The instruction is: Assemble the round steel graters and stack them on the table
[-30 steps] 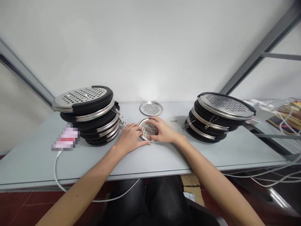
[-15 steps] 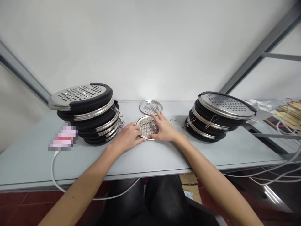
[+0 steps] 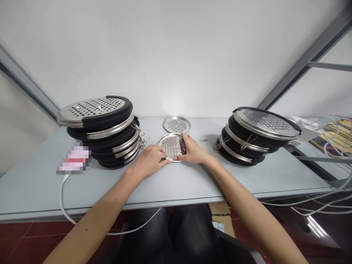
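Observation:
A round metal grater plate (image 3: 171, 146) with rows of holes lies on the table between my hands. My left hand (image 3: 150, 159) is at its lower left rim, with curled fingers closed against the edge. Around its right side goes my right hand (image 3: 191, 149), thumb at the near rim and fingers along the far right edge, gripping it. Just behind lies a second round grater plate (image 3: 176, 125), flat and untouched. A small wire clip (image 3: 203, 140) rests to the right of the plates. The undersides of my fingers are hidden.
Tall stacks of black-rimmed round graters stand on the left (image 3: 110, 130) and right (image 3: 247, 135), with wire clips hanging from their sides. A blurred pink item (image 3: 74, 159) with a white cable (image 3: 62, 198) lies at left. Metal shelf posts (image 3: 299, 62) flank the table.
The fingers of my right hand have drawn together and come down along the plate's right edge. My left hand stays at the near left rim. Plates and stacks keep their places.

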Demonstrator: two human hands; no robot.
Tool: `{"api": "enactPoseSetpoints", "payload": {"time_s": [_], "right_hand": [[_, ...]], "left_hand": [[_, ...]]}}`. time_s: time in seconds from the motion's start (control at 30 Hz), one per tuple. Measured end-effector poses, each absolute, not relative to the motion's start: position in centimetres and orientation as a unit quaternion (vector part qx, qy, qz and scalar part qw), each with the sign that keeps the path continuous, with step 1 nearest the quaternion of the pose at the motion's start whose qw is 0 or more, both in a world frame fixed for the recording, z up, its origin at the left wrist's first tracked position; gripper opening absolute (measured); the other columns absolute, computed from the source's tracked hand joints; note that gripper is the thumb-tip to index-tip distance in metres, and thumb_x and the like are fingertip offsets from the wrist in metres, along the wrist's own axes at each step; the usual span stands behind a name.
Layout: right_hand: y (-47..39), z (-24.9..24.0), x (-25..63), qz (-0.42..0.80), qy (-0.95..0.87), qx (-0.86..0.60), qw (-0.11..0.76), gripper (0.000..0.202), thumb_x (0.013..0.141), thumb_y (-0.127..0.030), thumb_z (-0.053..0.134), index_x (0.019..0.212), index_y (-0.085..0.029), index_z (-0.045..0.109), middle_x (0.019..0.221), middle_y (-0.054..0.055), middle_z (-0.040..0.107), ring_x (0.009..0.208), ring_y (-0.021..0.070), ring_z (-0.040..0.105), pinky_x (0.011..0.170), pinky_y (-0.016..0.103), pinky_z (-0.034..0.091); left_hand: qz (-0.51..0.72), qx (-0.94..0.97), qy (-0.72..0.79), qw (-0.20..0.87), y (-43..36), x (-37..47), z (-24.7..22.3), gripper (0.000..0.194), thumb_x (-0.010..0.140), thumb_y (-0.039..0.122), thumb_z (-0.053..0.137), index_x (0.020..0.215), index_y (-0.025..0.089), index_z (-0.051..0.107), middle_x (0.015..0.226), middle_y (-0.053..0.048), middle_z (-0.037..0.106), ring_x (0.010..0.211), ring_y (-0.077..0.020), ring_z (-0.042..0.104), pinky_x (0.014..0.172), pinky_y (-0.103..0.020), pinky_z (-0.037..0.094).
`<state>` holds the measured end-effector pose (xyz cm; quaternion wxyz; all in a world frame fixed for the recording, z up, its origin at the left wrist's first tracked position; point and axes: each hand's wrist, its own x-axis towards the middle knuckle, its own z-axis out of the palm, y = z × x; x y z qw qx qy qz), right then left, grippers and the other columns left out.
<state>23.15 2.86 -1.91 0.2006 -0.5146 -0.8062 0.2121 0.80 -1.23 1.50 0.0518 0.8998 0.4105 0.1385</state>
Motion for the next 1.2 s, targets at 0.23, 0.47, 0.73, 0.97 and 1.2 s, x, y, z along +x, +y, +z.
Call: {"api": "enactPoseSetpoints", "payload": {"time_s": [0.23, 0.47, 0.73, 0.97, 1.2], "right_hand": [[2.5, -1.0, 22.6, 0.184, -0.810, -0.522, 0.195, 0.094, 0.060, -0.050, 0.078, 0.137, -0.017, 0.035, 0.132, 0.017, 0.048, 0.123, 0.0358, 0.046, 0.102, 0.054, 0.038], [2.7, -1.2, 22.5, 0.190, -0.807, -0.527, 0.187, 0.101, 0.058, -0.049, 0.079, 0.142, -0.018, 0.033, 0.144, 0.018, 0.037, 0.132, 0.0349, 0.038, 0.108, 0.052, 0.032], [2.9, -1.5, 22.8, 0.195, -0.805, -0.521, 0.209, 0.102, 0.057, -0.054, 0.079, 0.142, -0.018, 0.035, 0.145, 0.017, 0.038, 0.133, 0.0343, 0.038, 0.110, 0.051, 0.030], [2.9, -1.6, 22.8, 0.183, -0.808, -0.517, 0.214, 0.101, 0.058, -0.053, 0.078, 0.142, -0.021, 0.033, 0.144, 0.016, 0.040, 0.133, 0.0341, 0.038, 0.108, 0.053, 0.031], [3.0, -1.8, 22.5, 0.186, -0.803, -0.539, 0.175, 0.111, 0.060, -0.055, 0.077, 0.149, -0.020, 0.021, 0.153, 0.020, 0.026, 0.141, 0.0384, 0.025, 0.111, 0.059, 0.024]], "left_hand": [[0.129, 0.905, 0.403, 0.037, -1.3, 0.9, 1.6, 0.020, 0.089, 0.034, 0.063, 0.089, 0.020, 0.077, 0.085, -0.006, 0.070, 0.085, -0.0224, 0.065, 0.083, -0.036, 0.047], [0.113, 0.915, 0.388, 0.005, -1.4, 1.1, 1.7, 0.023, 0.092, 0.031, 0.058, 0.087, 0.018, 0.076, 0.084, -0.007, 0.070, 0.082, -0.0219, 0.064, 0.080, -0.036, 0.046], [0.138, 0.908, 0.392, 0.045, -1.1, 0.7, 1.5, 0.021, 0.092, 0.032, 0.059, 0.088, 0.020, 0.076, 0.087, -0.006, 0.072, 0.086, -0.0205, 0.065, 0.081, -0.032, 0.047], [0.146, 0.903, 0.401, 0.056, -1.2, 0.8, 1.5, 0.020, 0.091, 0.031, 0.060, 0.088, 0.021, 0.077, 0.087, -0.006, 0.071, 0.085, -0.0203, 0.065, 0.080, -0.032, 0.048], [0.127, 0.909, 0.397, 0.032, -1.4, 1.0, 1.7, 0.023, 0.092, 0.032, 0.058, 0.086, 0.019, 0.077, 0.082, -0.007, 0.071, 0.083, -0.0212, 0.064, 0.079, -0.033, 0.048]]}}
